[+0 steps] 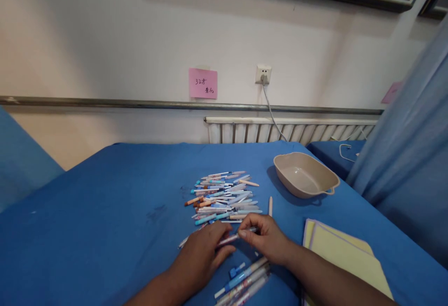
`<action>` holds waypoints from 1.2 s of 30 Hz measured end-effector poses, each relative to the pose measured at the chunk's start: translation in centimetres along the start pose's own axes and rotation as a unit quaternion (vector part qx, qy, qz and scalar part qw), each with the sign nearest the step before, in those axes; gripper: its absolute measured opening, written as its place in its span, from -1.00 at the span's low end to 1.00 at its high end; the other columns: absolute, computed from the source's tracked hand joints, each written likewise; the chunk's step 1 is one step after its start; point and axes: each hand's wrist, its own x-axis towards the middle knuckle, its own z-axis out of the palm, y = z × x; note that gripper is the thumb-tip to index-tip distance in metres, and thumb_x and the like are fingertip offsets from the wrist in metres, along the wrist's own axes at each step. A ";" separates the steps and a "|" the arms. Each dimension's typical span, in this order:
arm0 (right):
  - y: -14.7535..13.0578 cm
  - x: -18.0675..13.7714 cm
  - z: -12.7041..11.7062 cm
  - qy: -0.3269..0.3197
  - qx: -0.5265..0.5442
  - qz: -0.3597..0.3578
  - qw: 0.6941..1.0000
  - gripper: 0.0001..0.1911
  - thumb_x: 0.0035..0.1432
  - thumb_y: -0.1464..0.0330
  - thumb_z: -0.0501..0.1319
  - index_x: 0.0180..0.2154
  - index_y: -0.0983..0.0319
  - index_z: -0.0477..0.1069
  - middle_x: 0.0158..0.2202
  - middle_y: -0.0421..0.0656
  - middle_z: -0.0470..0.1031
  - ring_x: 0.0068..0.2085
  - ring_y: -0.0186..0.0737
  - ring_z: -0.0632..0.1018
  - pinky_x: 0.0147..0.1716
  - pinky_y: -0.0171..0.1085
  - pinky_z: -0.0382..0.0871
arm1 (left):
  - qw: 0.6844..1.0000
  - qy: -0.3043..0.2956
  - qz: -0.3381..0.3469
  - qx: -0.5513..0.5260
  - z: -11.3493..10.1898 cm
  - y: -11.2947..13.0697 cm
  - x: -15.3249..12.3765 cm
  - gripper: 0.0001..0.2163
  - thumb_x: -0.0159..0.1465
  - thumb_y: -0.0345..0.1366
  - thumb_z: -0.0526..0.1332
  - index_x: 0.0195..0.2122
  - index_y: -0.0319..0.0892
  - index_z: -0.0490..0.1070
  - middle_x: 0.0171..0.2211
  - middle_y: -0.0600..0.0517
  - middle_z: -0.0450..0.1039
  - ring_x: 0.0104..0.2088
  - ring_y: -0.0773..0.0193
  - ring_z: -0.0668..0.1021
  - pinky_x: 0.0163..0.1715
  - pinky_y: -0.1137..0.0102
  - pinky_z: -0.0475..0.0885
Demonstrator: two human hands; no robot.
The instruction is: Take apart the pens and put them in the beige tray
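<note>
My left hand [201, 252] and my right hand [268, 240] are closed on one slim pen [229, 239], pinkish and pale, held nearly level between them. The left fingers wrap its left part, while the right thumb and fingers pinch its right end. Just beyond the hands lies a loose heap of pens [224, 198] in white, blue, orange-brown and beige. Several more pens [245, 280] lie side by side below the hands, beside a small blue piece [237, 270]. A single beige pen [270, 206] lies just past my right hand.
A beige plastic basin [303, 175] stands at the back right of the blue-covered table [105, 212]. Yellow cloths with purple edging [345, 254] lie under and beside my right forearm. A blue curtain [409, 156] hangs at the right, and a radiator [245, 131] runs along the wall.
</note>
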 end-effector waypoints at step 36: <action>1.2 1.1 -1.9 0.112 -0.005 -0.027 0.993 -0.77 0.05 0.21 0.18 -0.42 0.25 0.40 -0.48 -0.20 0.43 -0.42 -0.29 0.40 -0.42 -0.34 0.25 | 0.999 0.025 0.007 0.036 0.4 -1.1 0.7 -0.71 0.35 -0.19 -0.09 -0.34 -0.13 0.37 -0.38 0.05 0.44 -0.37 0.28 0.46 -0.42 0.47 0.29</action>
